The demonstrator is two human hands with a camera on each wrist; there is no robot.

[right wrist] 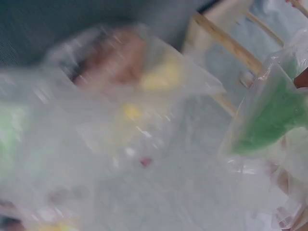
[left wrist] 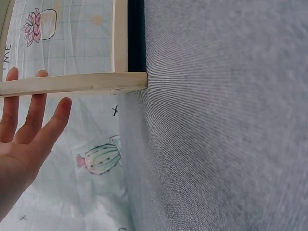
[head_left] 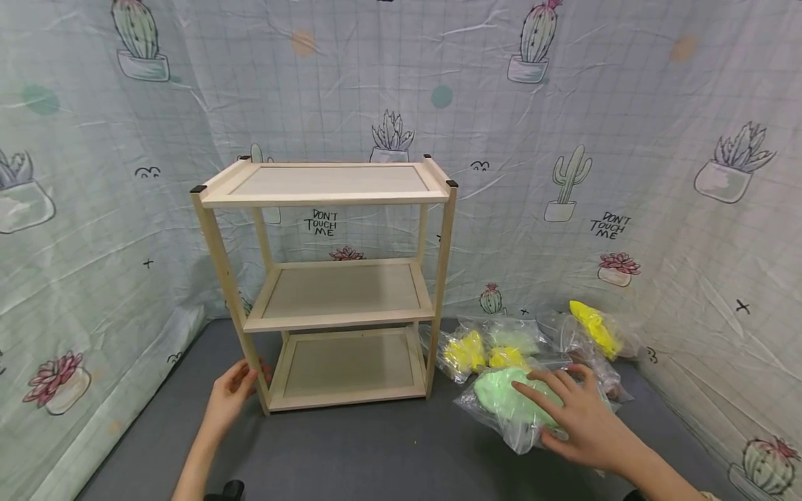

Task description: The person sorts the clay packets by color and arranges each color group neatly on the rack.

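A light wooden three-tier shelf (head_left: pixel 341 323) stands upright on the dark grey surface. My left hand (head_left: pixel 228 396) is at the lower part of its front left post. In the left wrist view, the fingers (left wrist: pixel 36 115) are loosely extended, two of them reaching behind the post (left wrist: pixel 72 84). To the right of the shelf, my right hand (head_left: pixel 583 421) grips a clear plastic bag with a soft light green item inside (head_left: pixel 501 393). The fingers spread over its top and the thumb is at its near side. This green bag (right wrist: pixel 267 120) appears at the right of the blurred right wrist view.
Behind the green bag lie more clear bags, with yellow items (head_left: pixel 464 351) and a pale green one (head_left: pixel 510 335) inside. Farther right is a bag with a bright yellow item (head_left: pixel 595 328). A cactus-print cloth (head_left: pixel 401 90) hangs around the back and sides.
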